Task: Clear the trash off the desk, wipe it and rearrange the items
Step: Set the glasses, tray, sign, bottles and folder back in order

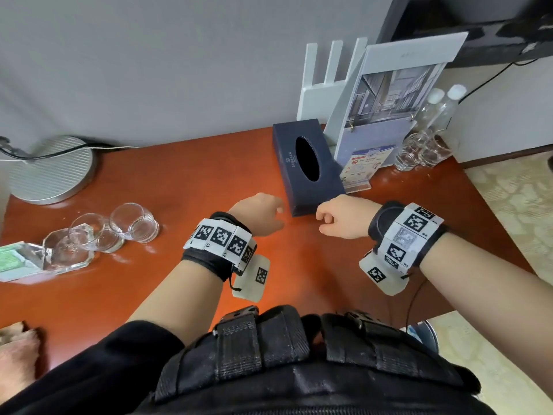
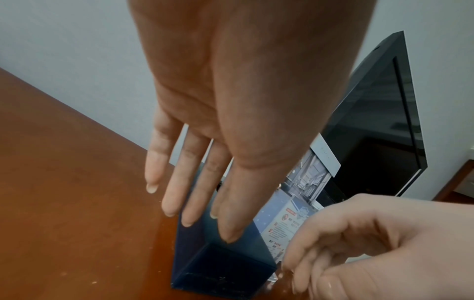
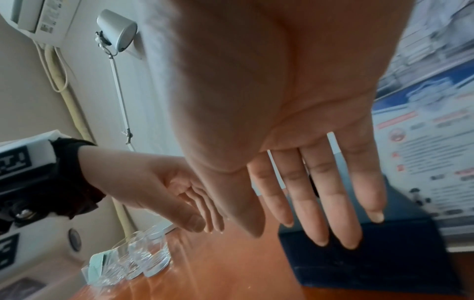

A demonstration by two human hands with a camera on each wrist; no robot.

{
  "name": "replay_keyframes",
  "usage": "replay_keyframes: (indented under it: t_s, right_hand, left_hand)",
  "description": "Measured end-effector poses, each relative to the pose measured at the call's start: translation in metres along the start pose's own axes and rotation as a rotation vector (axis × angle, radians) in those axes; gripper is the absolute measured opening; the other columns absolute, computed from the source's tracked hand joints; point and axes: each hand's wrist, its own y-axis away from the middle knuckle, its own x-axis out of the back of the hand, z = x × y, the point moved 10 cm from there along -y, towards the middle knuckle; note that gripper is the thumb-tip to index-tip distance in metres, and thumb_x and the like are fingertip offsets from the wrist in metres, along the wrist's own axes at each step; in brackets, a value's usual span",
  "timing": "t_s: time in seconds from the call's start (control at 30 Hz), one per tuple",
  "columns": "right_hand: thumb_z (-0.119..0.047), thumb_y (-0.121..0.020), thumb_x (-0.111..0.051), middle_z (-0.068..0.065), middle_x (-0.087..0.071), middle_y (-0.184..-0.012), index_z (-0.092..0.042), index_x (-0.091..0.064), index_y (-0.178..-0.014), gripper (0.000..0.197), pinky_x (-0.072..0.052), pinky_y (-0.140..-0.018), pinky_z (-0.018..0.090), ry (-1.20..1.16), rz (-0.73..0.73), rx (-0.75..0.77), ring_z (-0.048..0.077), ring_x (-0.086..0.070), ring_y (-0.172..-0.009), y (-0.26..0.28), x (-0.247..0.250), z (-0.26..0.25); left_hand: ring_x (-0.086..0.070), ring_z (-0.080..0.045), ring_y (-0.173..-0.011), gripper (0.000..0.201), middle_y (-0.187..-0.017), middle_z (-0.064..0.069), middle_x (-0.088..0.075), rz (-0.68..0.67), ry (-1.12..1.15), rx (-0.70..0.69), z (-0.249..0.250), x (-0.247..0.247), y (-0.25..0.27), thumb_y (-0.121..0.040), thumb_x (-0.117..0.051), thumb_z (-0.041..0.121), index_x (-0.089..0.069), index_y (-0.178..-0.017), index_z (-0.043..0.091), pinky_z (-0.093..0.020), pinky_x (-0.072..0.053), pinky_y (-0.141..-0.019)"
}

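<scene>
A dark navy tissue box (image 1: 308, 166) lies on the reddish-brown desk (image 1: 194, 169), its near end towards me. My left hand (image 1: 269, 214) hovers just left of that near end and holds nothing. In the left wrist view its fingers (image 2: 195, 199) reach out straight above the box (image 2: 223, 261). My right hand (image 1: 329, 218) is at the box's near right corner, also holding nothing. The right wrist view shows its fingers (image 3: 320, 207) extended over the box (image 3: 364, 263), with the left hand (image 3: 166, 192) beside it.
Two empty glasses (image 1: 131, 223) and a clear glass block (image 1: 65, 253) sit at the left, behind them a round lamp base (image 1: 51, 172). A leaflet stand (image 1: 383, 115), more glasses and two bottles (image 1: 425, 148) crowd the back right. The desk's right edge drops to carpet (image 1: 514, 205).
</scene>
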Motion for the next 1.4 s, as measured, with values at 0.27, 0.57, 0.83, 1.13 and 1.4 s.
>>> replay_keyframes:
  t_s: [0.27, 0.57, 0.83, 1.13, 1.4]
  right_hand:
    - [-0.031, -0.093, -0.05, 0.003, -0.058, -0.126, -0.019, -0.054, -0.127, 0.036, -0.048, -0.09, 0.036, 0.004, 0.219, -0.002, 0.023, -0.056, -0.11, 0.017, 0.047, 0.08]
    - [-0.023, -0.093, -0.054, 0.003, -0.051, -0.13, -0.011, -0.055, -0.126, 0.035, -0.044, -0.096, 0.038, -0.122, 0.459, 0.084, 0.022, -0.053, -0.114, 0.021, 0.088, 0.159]
    - [-0.036, -0.089, -0.063, 0.006, -0.038, -0.142, -0.01, -0.039, -0.14, 0.063, -0.032, -0.109, 0.033, -0.194, 0.489, 0.153, 0.021, -0.039, -0.13, 0.0, 0.1, 0.203]
    - [-0.031, -0.09, -0.062, 0.006, -0.036, -0.145, -0.01, -0.035, -0.142, 0.062, -0.031, -0.109, 0.032, -0.307, 0.414, 0.213, 0.021, -0.039, -0.131, -0.034, 0.091, 0.211]
    - [-0.023, -0.089, -0.064, 0.003, -0.042, -0.143, -0.015, -0.039, -0.14, 0.058, -0.037, -0.106, 0.032, -0.473, 0.361, 0.227, 0.021, -0.049, -0.123, -0.054, 0.075, 0.205]
  left_hand:
    - [-0.058, -0.023, -0.105, 0.035, -0.119, -0.001, -0.06, 0.122, 0.024, 0.024, 0.063, 0.017, -0.034, -0.09, -0.051, 0.026, -0.054, -0.124, 0.019, -0.035, -0.049, -0.085]
    - [-0.057, -0.024, -0.109, 0.032, -0.125, -0.004, -0.057, 0.399, 0.134, 0.034, 0.133, 0.042, -0.072, -0.092, -0.05, 0.019, -0.056, -0.123, 0.012, -0.034, -0.049, -0.086]
    - [-0.049, -0.026, -0.116, 0.042, -0.13, -0.01, -0.047, 0.691, 0.288, 0.007, 0.155, 0.061, -0.097, -0.088, -0.059, 0.015, -0.051, -0.128, 0.006, -0.038, -0.047, -0.091]
    - [-0.05, -0.036, -0.101, 0.037, -0.114, -0.019, -0.052, 0.883, 0.213, 0.035, 0.15, 0.07, -0.108, -0.08, -0.068, 0.016, -0.06, -0.112, 0.0, -0.037, -0.04, -0.084]
    - [-0.054, -0.025, -0.107, 0.036, -0.118, -0.011, -0.055, 0.77, 0.366, 0.061, 0.131, 0.054, -0.121, -0.09, -0.062, 0.024, -0.056, -0.118, 0.004, -0.035, -0.046, -0.09]
